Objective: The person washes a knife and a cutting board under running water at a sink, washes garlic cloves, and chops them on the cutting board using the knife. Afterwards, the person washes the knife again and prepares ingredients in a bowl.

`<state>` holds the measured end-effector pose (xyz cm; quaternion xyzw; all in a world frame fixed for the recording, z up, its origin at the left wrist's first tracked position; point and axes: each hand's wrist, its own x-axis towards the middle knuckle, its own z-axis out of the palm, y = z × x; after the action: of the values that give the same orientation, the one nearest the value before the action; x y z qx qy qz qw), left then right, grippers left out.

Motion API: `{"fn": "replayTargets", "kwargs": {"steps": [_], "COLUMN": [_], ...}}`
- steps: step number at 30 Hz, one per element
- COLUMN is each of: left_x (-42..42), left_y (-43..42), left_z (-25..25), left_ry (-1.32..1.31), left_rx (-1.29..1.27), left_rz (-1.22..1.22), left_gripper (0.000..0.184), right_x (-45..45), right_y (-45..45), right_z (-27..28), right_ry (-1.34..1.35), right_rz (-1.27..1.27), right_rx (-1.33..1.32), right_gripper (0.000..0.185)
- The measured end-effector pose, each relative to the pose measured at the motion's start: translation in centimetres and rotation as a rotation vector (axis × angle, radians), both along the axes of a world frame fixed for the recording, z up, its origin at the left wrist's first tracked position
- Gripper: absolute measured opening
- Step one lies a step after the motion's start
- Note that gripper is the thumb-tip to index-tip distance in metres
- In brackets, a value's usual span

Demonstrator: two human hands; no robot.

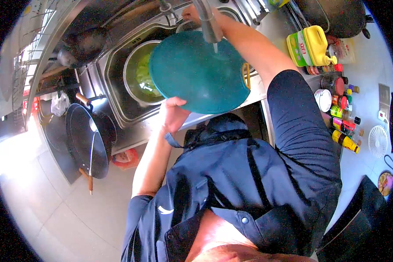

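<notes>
A round green cutting board (196,74) is tilted over the sink under the metal faucet (208,26), with a thin stream of water at the spout. My left hand (174,114) grips the board's lower left edge, thumb on its face. My right hand (191,15) reaches past the faucet to the far side of the sink; its fingers are small and partly hidden, so what it touches is unclear. A metal bowl (129,72) with green vegetables (144,74) in water sits in the left basin, partly covered by the board.
Dark woks (88,142) stand left of the sink (113,94). On the right are a yellow jug (308,47), several sauce bottles (346,141) and a white fan (378,142). A dark pan (336,17) is at the upper right, a dish rack (30,48) at the upper left.
</notes>
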<state>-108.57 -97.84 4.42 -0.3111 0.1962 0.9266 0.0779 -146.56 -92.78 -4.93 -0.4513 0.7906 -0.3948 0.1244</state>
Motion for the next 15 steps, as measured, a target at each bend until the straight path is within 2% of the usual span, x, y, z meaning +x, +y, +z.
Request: {"fn": "replayTargets", "kwargs": {"steps": [1,2,4,5,7,10,11,12,14,15], "left_x": [0.1,0.1,0.0,0.2,0.1,0.2,0.4,0.4,0.5,0.4], "left_y": [0.0,0.0,0.1,0.2,0.2,0.5,0.4,0.3,0.5,0.9], "left_z": [-0.3,-0.1,0.8,1.0,1.5,2.5,2.5,2.8,3.9,5.0], "left_ry": [0.015,0.011,-0.005,-0.012,-0.028,-0.011,-0.01,-0.001,0.01,-0.006], "left_rx": [0.017,0.014,-0.003,-0.001,0.013,-0.007,0.017,0.018,0.028,0.008], "left_rz": [0.004,0.006,-0.004,-0.006,0.014,0.059,0.066,0.06,0.068,0.058], "left_gripper": [0.071,0.071,0.072,0.072,0.074,0.075,0.077,0.077,0.077,0.077], "right_x": [-1.3,-1.8,-2.6,-2.4,-2.2,-0.4,-0.1,0.6,3.9,5.2], "right_y": [-0.9,-1.5,-2.2,-2.0,-1.1,2.8,3.3,4.5,7.8,9.0], "right_z": [-1.2,-1.1,-0.9,-1.1,-0.7,2.3,1.8,2.2,3.6,4.5], "right_ry": [0.22,0.217,-0.186,-0.192,0.398,0.416,0.39,0.398,0.158,0.082], "right_rz": [-0.034,-0.033,-0.22,-0.222,-0.152,-0.142,-0.177,-0.184,-0.344,-0.364], "right_rx": [0.05,0.047,0.09,0.092,0.223,0.181,0.357,0.358,0.216,0.156], "right_gripper": [0.031,0.031,0.026,0.026,0.022,0.032,0.028,0.028,0.028,0.033]}}
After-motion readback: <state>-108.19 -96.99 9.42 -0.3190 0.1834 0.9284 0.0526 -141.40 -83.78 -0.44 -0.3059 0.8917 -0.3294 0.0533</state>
